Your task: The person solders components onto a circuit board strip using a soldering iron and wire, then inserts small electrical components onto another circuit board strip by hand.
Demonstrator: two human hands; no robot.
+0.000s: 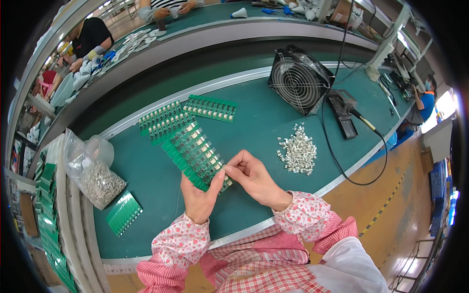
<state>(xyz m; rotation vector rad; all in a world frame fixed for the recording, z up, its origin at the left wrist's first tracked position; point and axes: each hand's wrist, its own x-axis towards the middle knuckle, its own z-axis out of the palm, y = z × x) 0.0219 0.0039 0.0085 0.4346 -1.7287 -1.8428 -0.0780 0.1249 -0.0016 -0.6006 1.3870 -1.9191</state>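
Note:
My left hand (198, 199) grips the near end of a green circuit board panel (191, 152), its thumb on top and the fingers hidden beneath. Rows of small white connectors run along the panel's right side. The thumb and forefinger of my right hand (258, 181) are pinched at the panel's near right corner, beside my left thumb; whatever small part lies between them is hidden. Beyond the held panel lie more populated panels (211, 107) on the green bench. To the right of my hands is a loose heap of small white connectors (299, 150).
A black fan with a wire guard (299, 83) stands at the back right. Beside it, a soldering iron (364, 119) rests in its holder, its cable looping forward. At left are a plastic bag of small parts (100, 183), another green panel (124, 213) and stacked boards (48, 219). Other people work beyond.

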